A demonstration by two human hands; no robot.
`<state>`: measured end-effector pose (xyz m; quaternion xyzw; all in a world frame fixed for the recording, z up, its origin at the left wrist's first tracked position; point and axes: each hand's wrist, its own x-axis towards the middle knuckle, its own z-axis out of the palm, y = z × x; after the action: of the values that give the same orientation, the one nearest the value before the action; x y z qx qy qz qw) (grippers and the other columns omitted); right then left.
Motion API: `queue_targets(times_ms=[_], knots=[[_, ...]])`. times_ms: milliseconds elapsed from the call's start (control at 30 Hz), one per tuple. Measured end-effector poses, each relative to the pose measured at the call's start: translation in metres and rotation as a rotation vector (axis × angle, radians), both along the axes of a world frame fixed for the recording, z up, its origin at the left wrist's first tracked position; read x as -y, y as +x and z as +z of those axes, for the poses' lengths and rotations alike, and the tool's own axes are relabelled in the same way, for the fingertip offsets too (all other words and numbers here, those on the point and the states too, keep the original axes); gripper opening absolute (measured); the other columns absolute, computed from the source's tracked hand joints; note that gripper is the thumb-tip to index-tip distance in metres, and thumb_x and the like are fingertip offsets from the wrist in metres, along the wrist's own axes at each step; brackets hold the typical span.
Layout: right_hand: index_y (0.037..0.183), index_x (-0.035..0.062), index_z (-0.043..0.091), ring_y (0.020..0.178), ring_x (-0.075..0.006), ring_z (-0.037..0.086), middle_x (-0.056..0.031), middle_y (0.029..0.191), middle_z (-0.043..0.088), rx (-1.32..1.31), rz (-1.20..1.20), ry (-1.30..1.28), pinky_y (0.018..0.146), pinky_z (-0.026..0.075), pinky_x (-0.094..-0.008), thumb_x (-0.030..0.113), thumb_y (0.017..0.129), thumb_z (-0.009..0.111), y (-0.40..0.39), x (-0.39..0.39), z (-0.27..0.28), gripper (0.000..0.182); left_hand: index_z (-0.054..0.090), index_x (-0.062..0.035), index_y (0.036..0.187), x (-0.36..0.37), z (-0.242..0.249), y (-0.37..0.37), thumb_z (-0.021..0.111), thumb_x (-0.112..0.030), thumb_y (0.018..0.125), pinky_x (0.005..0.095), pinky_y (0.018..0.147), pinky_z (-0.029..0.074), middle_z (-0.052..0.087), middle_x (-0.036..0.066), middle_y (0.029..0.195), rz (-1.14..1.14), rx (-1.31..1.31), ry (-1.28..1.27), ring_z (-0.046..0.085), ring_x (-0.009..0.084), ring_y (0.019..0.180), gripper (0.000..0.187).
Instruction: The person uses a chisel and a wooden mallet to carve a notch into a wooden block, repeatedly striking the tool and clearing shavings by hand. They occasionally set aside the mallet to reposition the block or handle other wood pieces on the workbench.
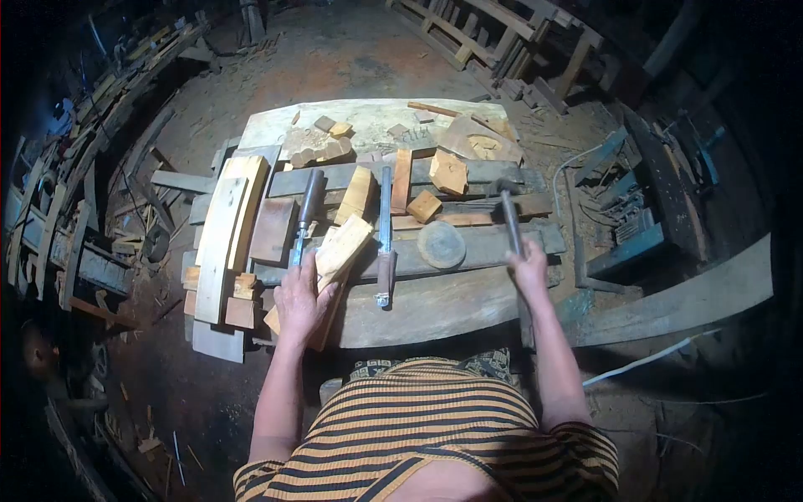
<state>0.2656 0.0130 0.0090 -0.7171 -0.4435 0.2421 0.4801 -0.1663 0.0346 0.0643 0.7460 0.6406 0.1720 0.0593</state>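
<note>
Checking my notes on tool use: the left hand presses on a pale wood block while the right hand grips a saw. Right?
Not quite. The head view shows the right hand gripping a hammer, not a saw. The left hand does press on the pale wood block.

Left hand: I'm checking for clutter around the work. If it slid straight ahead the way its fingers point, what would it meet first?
The left hand rests on a pale wood block, fingers pointing away from the person. Straight ahead, it would probably meet the chisel first, though depth is hard to judge.
</note>
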Motion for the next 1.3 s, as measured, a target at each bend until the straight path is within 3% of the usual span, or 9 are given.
queue_targets(times_ms=[167,267,600,767,800,867,1033,1100,1300], knots=[[0.12,0.0016,0.051,0.094,-0.0226,0.062,-0.0137,0.1,0.064,0.264,-0.061,-0.038,0.083,0.047,-0.0332,0.007,0.076,0.065,0.001,-0.038,0.038,0.047,0.04,-0.0148,0.135,0.0,-0.001,0.001,0.07,-0.034,0.075,0.0448,0.073,0.04,0.054,0.011,0.095,-0.002,0.011,-0.011,0.055,0.0311,0.091,0.07],[0.123,0.0076,0.05,0.103,-0.037,0.059,-0.0226,0.107,0.062,0.488,-0.086,-0.268,0.089,0.044,-0.043,0.022,0.075,0.068,0.003,-0.052,0.024,0.054,0.04,-0.0145,0.135,-0.001,-0.001,0.001,0.07,-0.034,0.075,0.0445,0.072,0.04,0.054,0.012,0.095,0.0,0.022,-0.021,0.055,0.0304,0.091,0.07],[0.111,0.0058,0.059,0.1,-0.034,0.057,-0.0138,0.109,0.053,1.038,0.016,-0.486,0.085,0.046,-0.0445,0.024,0.079,0.065,-0.006,-0.051,0.04,0.037,0.04,-0.0138,0.136,-0.002,-0.008,-0.001,0.07,-0.037,0.075,0.0452,0.071,0.041,0.053,0.012,0.095,0.003,-0.021,-0.009,0.054,0.031,0.091,0.071],[0.089,-0.0033,0.061,0.07,-0.0172,0.059,-0.0082,0.076,0.06,0.126,0.427,0.227,0.065,0.045,-0.0279,0.008,0.086,0.055,-0.082,-0.034,0.14,0.013,0.039,-0.0134,0.135,-0.001,-0.003,0.001,0.069,-0.036,0.076,0.046,0.073,0.041,0.054,0.014,0.097,0.015,-0.028,-0.024,0.055,0.0325,0.092,0.071],[0.091,-0.0023,0.061,0.066,-0.0104,0.055,-0.0068,0.075,0.058,0.209,0.563,0.388,0.062,0.044,-0.0238,0.005,0.088,0.054,-0.106,-0.018,0.18,0.011,0.039,-0.0134,0.135,-0.002,-0.001,0.002,0.069,-0.036,0.076,0.0461,0.074,0.041,0.055,0.014,0.098,0.019,-0.029,-0.042,0.055,0.0329,0.093,0.07],[0.088,0.0025,0.065,0.065,-0.018,0.058,-0.0075,0.075,0.059,0.288,0.733,0.697,0.06,0.047,-0.0299,0.006,0.08,0.062,-0.144,0.025,0.254,0.009,0.039,-0.0137,0.135,-0.005,-0.003,0.002,0.069,-0.036,0.076,0.0462,0.074,0.041,0.055,0.014,0.099,0.026,-0.033,-0.067,0.055,0.0332,0.093,0.07],[0.08,0.0118,0.068,0.068,-0.0189,0.058,-0.0002,0.086,0.063,0.384,0.6,0.33,0.051,0.045,-0.0361,0.022,0.073,0.072,-0.166,0.134,0.333,0.013,0.039,-0.0148,0.136,-0.003,-0.004,0.002,0.068,-0.036,0.076,0.0463,0.075,0.041,0.055,0.014,0.099,0.012,-0.028,-0.041,0.055,0.033,0.094,0.07],[0.098,0.0071,0.064,0.07,-0.0294,0.061,-0.0221,0.081,0.059,0.094,0.575,0.538,0.064,0.052,-0.0481,0.045,0.068,0.073,-0.185,0.137,0.34,0.049,0.038,-0.0151,0.136,-0.002,-0.001,0.003,0.069,-0.036,0.076,0.046,0.075,0.041,0.055,0.013,0.099,0.019,-0.052,-0.077,0.055,0.0326,0.094,0.071],[0.096,0.0063,0.065,0.067,-0.0261,0.061,-0.0179,0.077,0.06,0.194,0.565,0.546,0.062,0.051,-0.0422,0.034,0.068,0.072,-0.165,0.126,0.323,0.04,0.036,-0.0155,0.138,-0.003,0.0,0.005,0.068,-0.036,0.076,0.0462,0.073,0.041,0.055,0.014,0.099,0.017,-0.058,-0.072,0.055,0.0327,0.093,0.073]])
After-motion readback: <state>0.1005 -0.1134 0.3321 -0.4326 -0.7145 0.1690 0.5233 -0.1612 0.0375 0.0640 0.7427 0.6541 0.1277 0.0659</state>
